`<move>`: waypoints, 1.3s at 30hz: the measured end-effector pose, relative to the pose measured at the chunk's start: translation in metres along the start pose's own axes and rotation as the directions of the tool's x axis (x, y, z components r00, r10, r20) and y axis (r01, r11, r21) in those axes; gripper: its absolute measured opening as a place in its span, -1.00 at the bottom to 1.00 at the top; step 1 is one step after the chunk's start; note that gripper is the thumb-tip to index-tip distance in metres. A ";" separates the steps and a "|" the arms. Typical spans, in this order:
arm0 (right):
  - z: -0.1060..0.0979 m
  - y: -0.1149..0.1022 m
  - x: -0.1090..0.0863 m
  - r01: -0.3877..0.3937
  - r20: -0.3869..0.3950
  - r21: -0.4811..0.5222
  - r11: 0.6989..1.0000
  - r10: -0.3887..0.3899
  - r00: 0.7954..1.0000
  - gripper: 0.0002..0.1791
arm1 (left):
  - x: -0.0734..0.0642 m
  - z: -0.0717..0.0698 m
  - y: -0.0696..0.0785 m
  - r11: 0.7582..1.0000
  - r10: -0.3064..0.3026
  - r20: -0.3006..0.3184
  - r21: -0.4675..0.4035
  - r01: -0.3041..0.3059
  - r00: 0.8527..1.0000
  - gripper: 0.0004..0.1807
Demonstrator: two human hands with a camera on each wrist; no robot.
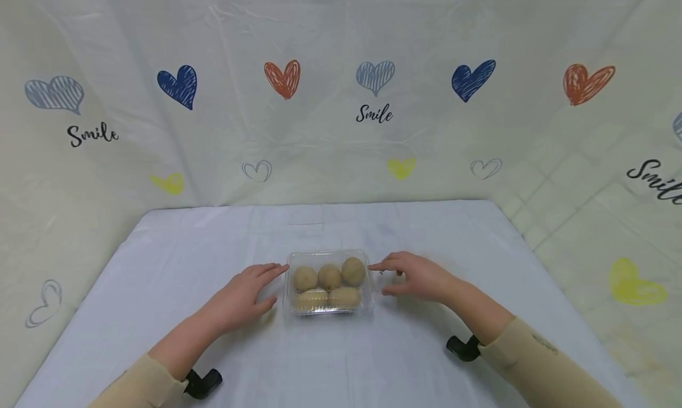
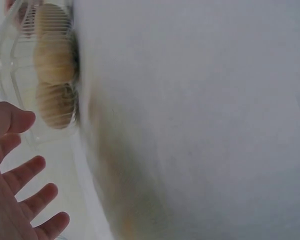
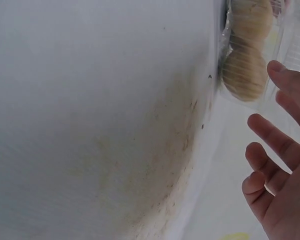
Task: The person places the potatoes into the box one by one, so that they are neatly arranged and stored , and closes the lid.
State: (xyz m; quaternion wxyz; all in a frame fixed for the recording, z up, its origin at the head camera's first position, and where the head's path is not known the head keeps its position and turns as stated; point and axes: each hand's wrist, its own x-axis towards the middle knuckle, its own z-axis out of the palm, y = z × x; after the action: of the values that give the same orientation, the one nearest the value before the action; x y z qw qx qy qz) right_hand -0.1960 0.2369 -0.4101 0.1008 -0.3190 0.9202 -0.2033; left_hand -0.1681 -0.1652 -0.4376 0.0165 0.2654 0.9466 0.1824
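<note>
A clear plastic box (image 1: 328, 255) sits on the white-covered table, its lid down. Inside are several light-brown balls (image 1: 330, 276), rounder in the back row and longer-looking in front; their kind is not plain. My left hand (image 1: 237, 298) reaches to the box's left side, index fingertip right at its edge and fingers spread. On the other side my right hand (image 1: 418, 278) points its index finger at the right edge, thumb lower and the other fingers bent a little. Both wrist views show the left palm (image 2: 10, 200) and right palm (image 3: 290, 200) beside the box, neither wrapped round it.
White cloth (image 1: 319, 360) covers the table, with brownish stains (image 3: 175, 150) and small dark specks near the right hand. Behind stands a pale backdrop (image 1: 330, 17) printed with hearts and "Smile". A black camera mount (image 1: 202, 384) hangs at the left wrist, another (image 1: 462, 349) at the right.
</note>
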 end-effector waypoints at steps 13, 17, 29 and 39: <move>0.002 -0.008 -0.006 0.037 -0.008 0.025 0.999 -0.036 0.999 -0.56 | -0.010 -0.001 0.003 0.997 0.000 0.027 -0.075 0.002 1.000 -0.35; 0.003 -0.009 -0.005 0.006 -0.025 0.041 0.999 -0.005 1.000 -0.58 | -0.009 0.000 0.007 0.993 -0.044 0.050 -0.109 0.049 0.998 -0.22; 0.016 -0.018 0.000 -0.102 -0.028 0.195 0.975 0.109 0.994 -0.46 | -0.002 0.006 0.024 0.953 -0.198 0.084 -0.216 0.212 0.977 -0.22; 0.023 -0.024 0.004 -0.178 0.034 0.379 0.908 0.178 0.983 -0.06 | 0.000 0.006 0.034 0.896 -0.277 0.153 -0.315 0.312 0.949 -0.16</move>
State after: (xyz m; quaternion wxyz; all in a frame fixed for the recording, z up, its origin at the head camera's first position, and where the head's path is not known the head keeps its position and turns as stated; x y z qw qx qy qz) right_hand -0.1788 0.2106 -0.4207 0.1781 -0.2081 0.8886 -0.3679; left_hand -0.1505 -0.1367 -0.4310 0.1382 0.1212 0.9287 0.3219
